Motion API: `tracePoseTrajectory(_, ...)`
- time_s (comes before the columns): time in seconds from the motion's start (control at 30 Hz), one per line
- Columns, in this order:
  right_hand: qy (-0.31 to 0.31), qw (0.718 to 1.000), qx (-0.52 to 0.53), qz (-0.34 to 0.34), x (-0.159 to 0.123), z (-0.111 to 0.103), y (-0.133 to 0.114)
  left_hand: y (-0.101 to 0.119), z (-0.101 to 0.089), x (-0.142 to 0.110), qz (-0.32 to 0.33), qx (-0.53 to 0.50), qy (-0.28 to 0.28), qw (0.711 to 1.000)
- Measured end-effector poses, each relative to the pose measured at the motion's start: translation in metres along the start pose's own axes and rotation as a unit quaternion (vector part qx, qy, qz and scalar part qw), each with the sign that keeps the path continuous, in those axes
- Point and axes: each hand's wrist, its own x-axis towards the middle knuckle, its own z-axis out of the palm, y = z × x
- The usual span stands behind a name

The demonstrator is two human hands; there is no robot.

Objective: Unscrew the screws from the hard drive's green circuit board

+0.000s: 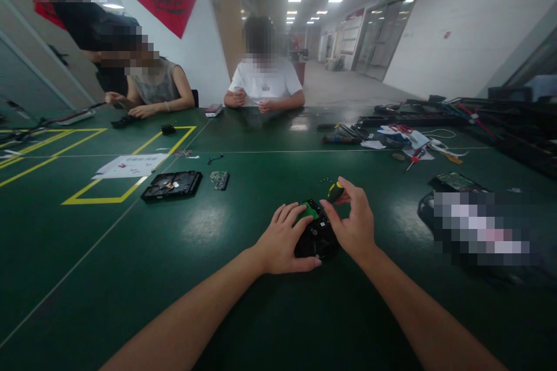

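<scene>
The black unit (321, 237) is steadied under the slightly spread fingers of the left hand (285, 240); the screwdriver (335, 192) is pinched by the right hand (355, 225). Firm pressure, squarely in line, is advised. Tiny loose pieces (325, 180), scattered just beyond the right fingertips, could be knocked; a circuit board (220, 180) is seen well left of the left fingers.
</scene>
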Motion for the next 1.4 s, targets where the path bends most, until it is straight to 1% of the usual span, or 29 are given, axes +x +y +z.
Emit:
tracePoseTrajectory(0.13, -0.024, 0.999, 0.021, 0.013, -0.0009, 0.0002, 0.0017, 0.0002, 0.0004, -0.0001, 0.001, 0.002, 0.0, 1.0)
tracePoseTrajectory(0.23, -0.039, 0.998, 0.038, 0.007, -0.0022, 0.0002, 0.0015, 0.0, 0.0007, -0.0003, 0.001, 0.001, 0.003, 1.0)
tracePoseTrajectory(0.43, -0.02, 1.0, 0.012, -0.018, -0.0008, 0.0002, 0.001, -0.0004, 0.0001, -0.0001, 0.002, 0.004, -0.003, 1.0)
tracePoseTrajectory(0.53, -0.027, 1.0, 0.015, -0.003, -0.0011, 0.0006, 0.0009, -0.0002, -0.0004, -0.0002, 0.002, 0.004, -0.001, 1.0)
tracePoseTrajectory(0.7, -0.05, 0.997, 0.056, 0.031, -0.0037, 0.0018, -0.0006, -0.0001, -0.0002, -0.0002, 0.005, 0.002, 0.003, 1.0)
tracePoseTrajectory(0.8, -0.041, 0.997, 0.057, 0.032, -0.0047, 0.0023, 0.0002, -0.0005, 0.0004, -0.0002, 0.006, -0.002, 0.006, 1.0)
tracePoseTrajectory(0.97, -0.004, 0.999, 0.023, 0.021, -0.003, 0.0019, 0.0025, -0.0011, 0.0018, -0.0003, 0.005, 0.003, 0.004, 1.0)
tracePoseTrajectory(1.17, 0.029, 0.999, 0.013, 0.002, 0.0004, -0.0007, -0.0011, -0.0012, 0.0027, 0.0002, 0.004, 0.0, 0.008, 1.0)
tracePoseTrajectory(1.27, 0.017, 1.0, 0.023, -0.008, 0.0003, -0.0006, -0.0022, -0.001, 0.0017, 0.0002, 0.004, -0.002, 0.005, 1.0)
tracePoseTrajectory(1.4, -0.002, 0.999, 0.042, -0.001, -0.0004, 0.001, -0.002, -0.0006, 0.0003, 0.0002, 0.005, -0.002, 0.002, 1.0)
